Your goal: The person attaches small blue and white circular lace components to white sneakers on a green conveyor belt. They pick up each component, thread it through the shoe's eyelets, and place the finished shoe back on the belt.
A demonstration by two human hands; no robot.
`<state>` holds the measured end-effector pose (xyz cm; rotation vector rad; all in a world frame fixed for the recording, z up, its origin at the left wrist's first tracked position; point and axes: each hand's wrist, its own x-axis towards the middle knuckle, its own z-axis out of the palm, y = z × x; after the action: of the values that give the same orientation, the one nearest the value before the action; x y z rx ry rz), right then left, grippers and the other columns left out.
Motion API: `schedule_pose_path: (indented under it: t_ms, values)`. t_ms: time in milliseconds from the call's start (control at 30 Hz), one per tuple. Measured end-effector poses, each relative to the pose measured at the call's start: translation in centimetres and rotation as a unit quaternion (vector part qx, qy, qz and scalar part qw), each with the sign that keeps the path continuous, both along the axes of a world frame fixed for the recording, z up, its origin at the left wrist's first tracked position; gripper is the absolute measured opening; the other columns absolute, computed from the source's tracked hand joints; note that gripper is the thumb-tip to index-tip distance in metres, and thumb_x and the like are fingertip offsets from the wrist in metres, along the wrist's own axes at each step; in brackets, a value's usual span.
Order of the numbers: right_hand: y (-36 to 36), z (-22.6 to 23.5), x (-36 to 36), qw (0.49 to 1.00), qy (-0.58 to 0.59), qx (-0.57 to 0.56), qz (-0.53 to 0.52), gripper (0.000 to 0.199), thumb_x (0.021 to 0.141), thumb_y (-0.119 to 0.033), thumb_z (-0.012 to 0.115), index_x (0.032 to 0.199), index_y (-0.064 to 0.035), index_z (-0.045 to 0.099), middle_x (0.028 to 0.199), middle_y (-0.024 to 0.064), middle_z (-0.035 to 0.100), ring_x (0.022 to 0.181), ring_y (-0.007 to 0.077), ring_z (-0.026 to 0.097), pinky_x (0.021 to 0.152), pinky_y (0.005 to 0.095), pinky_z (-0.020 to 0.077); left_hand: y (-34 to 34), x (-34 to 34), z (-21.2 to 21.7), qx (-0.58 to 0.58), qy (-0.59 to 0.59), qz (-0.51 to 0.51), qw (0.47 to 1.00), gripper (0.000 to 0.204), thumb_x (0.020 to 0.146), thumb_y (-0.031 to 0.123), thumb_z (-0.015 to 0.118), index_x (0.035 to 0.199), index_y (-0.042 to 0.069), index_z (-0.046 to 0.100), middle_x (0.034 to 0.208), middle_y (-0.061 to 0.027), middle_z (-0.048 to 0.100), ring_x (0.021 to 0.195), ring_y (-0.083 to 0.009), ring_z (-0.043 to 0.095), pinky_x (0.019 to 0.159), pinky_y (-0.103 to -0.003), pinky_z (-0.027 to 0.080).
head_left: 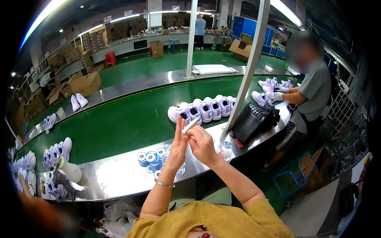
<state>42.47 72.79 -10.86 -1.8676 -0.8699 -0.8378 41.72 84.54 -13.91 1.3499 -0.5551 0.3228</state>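
Above the metal ledge, my left hand (177, 149) is raised with its fingers stretched upward and palm turned toward the right. Close beside it, my right hand (203, 146) has its fingers closed on a slim white piece (191, 126) that slants up between the two hands. The exact kind of this piece is too small to tell. Below my left hand lie several blue-and-white tape rolls (152, 158), partly hidden by the hand. Just beyond my hands, a row of pale lilac sneakers (205, 110) stands on the green conveyor belt (115, 127).
A black bin (254, 123) sits on the ledge at right, by a slanted white post (249, 63). At right a co-worker (313, 91) in white gloves handles sneakers. A white bottle (70, 169) and more sneakers (57, 152) stand at left. A blue stool (294, 178) is at lower right.
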Motion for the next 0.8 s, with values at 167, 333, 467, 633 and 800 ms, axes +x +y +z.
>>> schedule_pose_path:
  t_ms: [167,333,467,633,800]
  values:
    - [0.2,0.4,-1.8,0.99,-0.133,-0.038,-0.006,0.013,0.075,0.008,0.058,0.085,0.0009,0.054,0.08,0.0136,0.057,0.07,0.0311,0.057,0.059,0.0357,0.0478,0.7,-2.4,1.2,-0.126,0.056,-0.1,0.985,0.074,0.094,0.057,0.034,0.149,0.027,-0.005,0.147,-0.0183,0.028,0.131,-0.028,0.033,0.11,-0.04,0.022]
    - [1.9,-0.3,-3.9,0.998,-0.046,0.047,0.014,0.016,0.074,0.008,0.061,0.085,0.0005,0.054,0.08,0.0132,0.057,0.068,0.0288,0.057,0.057,0.034,0.046,0.2,-4.7,2.9,-0.334,0.096,-0.189,0.918,0.072,0.095,0.055,0.036,0.149,0.027,-0.003,0.129,-0.0144,0.05,0.116,-0.023,0.048,0.101,-0.035,0.034]
    - [1.6,-0.4,-3.6,0.999,-0.028,0.019,0.0,0.011,0.078,0.004,0.057,0.086,0.0,0.053,0.079,0.0153,0.054,0.072,0.0343,0.055,0.062,0.0389,0.0462,1.0,-3.7,0.8,-0.175,0.076,-0.164,0.968,0.067,0.098,0.042,0.041,0.15,0.026,0.001,0.116,-0.0092,0.056,0.103,-0.0155,0.053,0.092,-0.03,0.041]
    - [0.6,-1.7,-2.7,0.91,0.323,0.183,0.184,0.018,0.086,-0.001,0.052,0.104,0.0004,0.053,0.089,0.0091,0.061,0.076,0.0175,0.059,0.067,0.0304,0.048,1.7,-1.4,0.6,-0.116,0.055,-0.025,0.991,0.049,0.095,0.02,0.053,0.14,0.008,0.038,0.124,-0.0073,0.051,0.116,-0.0154,0.047,0.094,-0.028,0.041]
    - [-1.0,-0.8,-0.4,0.726,0.439,0.425,0.316,0.027,0.096,-0.01,0.039,0.12,-0.0006,0.045,0.108,0.0183,0.061,0.102,0.0225,0.06,0.089,0.035,0.0483,4.0,-0.6,-1.8,0.015,0.124,0.086,0.988,0.036,0.085,0.008,0.065,0.12,0.001,0.058,0.113,-0.0089,0.058,0.092,-0.0136,0.059,0.077,-0.025,0.049]
